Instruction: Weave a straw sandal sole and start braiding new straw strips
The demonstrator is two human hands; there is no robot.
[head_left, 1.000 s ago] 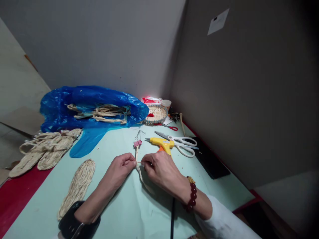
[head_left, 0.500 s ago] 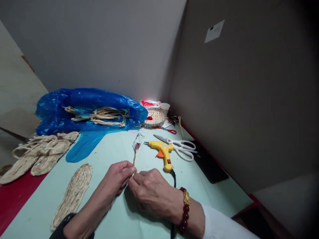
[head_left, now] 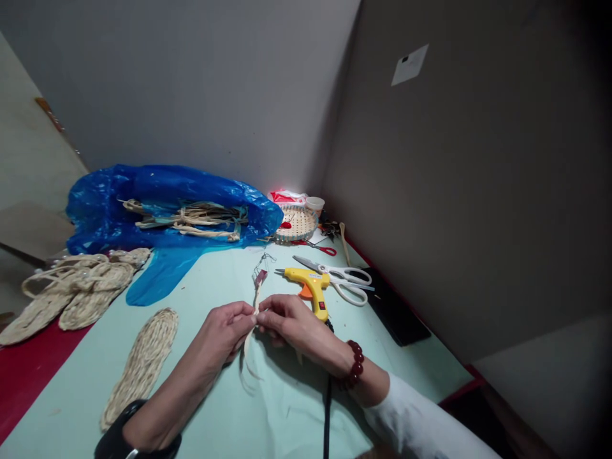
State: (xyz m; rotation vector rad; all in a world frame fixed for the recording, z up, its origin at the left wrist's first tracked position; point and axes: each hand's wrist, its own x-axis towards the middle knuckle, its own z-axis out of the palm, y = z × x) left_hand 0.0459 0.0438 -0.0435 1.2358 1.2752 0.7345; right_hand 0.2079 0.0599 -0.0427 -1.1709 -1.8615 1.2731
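A thin pale straw strand runs down from a small dark red clip on the pale green table cover. My left hand pinches it between thumb and forefinger. From the right, my right hand pinches the same strand, its fingertips touching those of my left. Loose strand ends hang below the fingers. A yellow glue gun lies just beyond my right hand, overlapping white-handled scissors. Left of my left hand lies a woven straw sole.
A blue plastic bag with straw bundles lies at the back. Woven sandals are at the left. Behind the glue gun are a round basket, a cup and red-handled scissors. A black flat object lies right.
My right hand has turned and risen slightly, its thumb now showing. Loose strand ends now hang into view below the fingers. The view has shifted slightly.
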